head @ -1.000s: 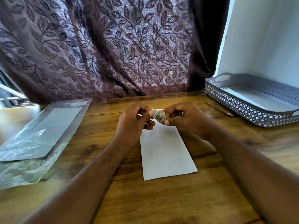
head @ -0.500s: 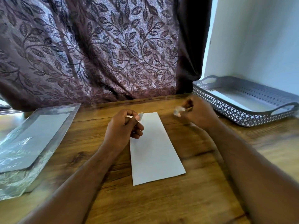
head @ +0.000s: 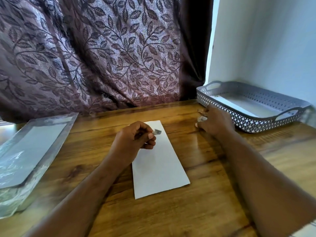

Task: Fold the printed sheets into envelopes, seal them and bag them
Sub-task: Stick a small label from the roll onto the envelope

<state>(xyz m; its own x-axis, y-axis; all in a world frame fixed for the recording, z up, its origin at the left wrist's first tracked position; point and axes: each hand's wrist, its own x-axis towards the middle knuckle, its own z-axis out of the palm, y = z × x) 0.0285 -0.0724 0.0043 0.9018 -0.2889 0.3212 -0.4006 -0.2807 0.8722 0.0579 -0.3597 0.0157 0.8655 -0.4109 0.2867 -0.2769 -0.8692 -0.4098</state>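
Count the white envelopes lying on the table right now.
2: one envelope mid-table under the left hand, another inside the clear bag far left. More may hide beneath.

The small whitish scrap pinched by the left hand is too blurred to identify. The pale crumpled bit under the right hand is mostly hidden, as is a thin metal item beside it. The clear plastic bags at the wooden table's left edge are cropped and smeared.
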